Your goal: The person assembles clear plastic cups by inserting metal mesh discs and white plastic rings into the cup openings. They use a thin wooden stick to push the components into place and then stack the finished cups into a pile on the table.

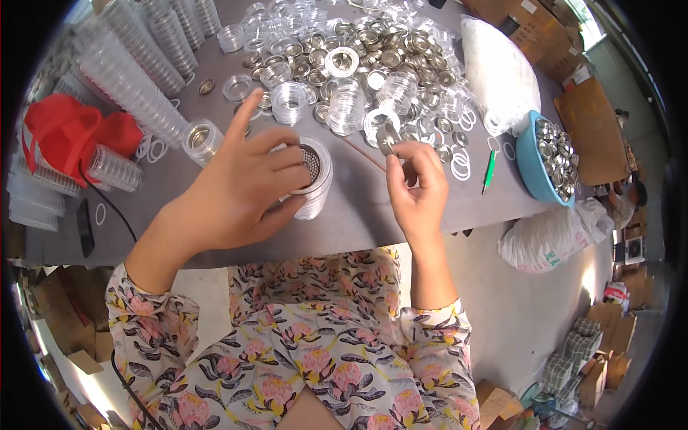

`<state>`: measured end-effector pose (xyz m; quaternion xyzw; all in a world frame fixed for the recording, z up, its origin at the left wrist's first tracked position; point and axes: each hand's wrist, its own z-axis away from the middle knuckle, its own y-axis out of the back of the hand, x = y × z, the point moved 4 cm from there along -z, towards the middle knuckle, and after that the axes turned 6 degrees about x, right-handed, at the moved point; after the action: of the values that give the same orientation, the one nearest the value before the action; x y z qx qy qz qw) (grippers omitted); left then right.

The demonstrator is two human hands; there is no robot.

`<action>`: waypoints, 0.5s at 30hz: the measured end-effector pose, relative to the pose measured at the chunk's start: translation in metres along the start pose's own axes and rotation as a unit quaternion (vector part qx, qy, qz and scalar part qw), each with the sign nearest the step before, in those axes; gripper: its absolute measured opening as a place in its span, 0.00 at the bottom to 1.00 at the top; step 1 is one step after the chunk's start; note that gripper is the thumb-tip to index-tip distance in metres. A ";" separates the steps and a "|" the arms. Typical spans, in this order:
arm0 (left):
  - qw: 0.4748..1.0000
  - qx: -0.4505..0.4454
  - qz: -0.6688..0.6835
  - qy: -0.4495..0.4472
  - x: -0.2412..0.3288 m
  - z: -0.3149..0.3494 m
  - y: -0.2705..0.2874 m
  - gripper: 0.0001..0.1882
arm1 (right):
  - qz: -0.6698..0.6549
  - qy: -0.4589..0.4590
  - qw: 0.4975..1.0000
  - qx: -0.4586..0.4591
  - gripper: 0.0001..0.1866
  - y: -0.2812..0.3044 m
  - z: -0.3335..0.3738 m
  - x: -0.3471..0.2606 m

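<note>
Near the table's front edge stands a stack of clear plastic rings [319, 199] with a perforated metal disc [310, 163] inside its top. My left hand [240, 175] is closed at the left side of this stack, fingertips and thumb at its rim, with one finger stretched out away from it. Its fingertips partly cover the top. To the right, my right hand [418, 179] pinches a small shiny metal piece [389, 139], held up above the table; its exact kind is unclear. A thin brown stick [364, 153] lies between the two hands.
A heap of metal ring caps [390, 44] and clear plastic rings spreads over the far table. Tall stacks of clear lids [132, 86] and a red cloth bag [68, 136] stand left. At right are a green-handled tool [490, 170], a blue basin [534, 165] and a white bag [498, 68].
</note>
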<state>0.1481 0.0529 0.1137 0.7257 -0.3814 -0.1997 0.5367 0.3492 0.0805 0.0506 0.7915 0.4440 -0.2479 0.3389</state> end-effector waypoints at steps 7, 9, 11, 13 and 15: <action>0.997 0.054 -0.001 -0.053 -0.002 -0.001 -0.004 0.16 | -0.057 0.020 0.998 -0.024 0.05 0.003 0.000 -0.027; 0.999 0.012 0.010 -0.042 -0.003 -0.001 -0.004 0.16 | -0.062 0.015 0.998 -0.031 0.05 0.001 0.003 -0.027; 0.999 -0.016 0.022 -0.042 -0.006 -0.003 -0.006 0.16 | -0.067 0.017 0.997 -0.041 0.06 0.000 0.004 -0.031; 0.998 -0.032 0.034 -0.051 -0.009 -0.004 -0.006 0.14 | -0.077 0.030 0.995 -0.057 0.06 -0.002 0.002 -0.039; 0.994 0.017 0.104 -0.026 -0.014 0.005 -0.011 0.12 | -0.089 0.066 0.992 -0.058 0.07 -0.005 0.003 -0.046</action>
<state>0.1397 0.0622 0.0998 0.6858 -0.4721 -0.1549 0.5318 0.3225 0.0559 0.0791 0.7428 0.5475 -0.1978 0.3306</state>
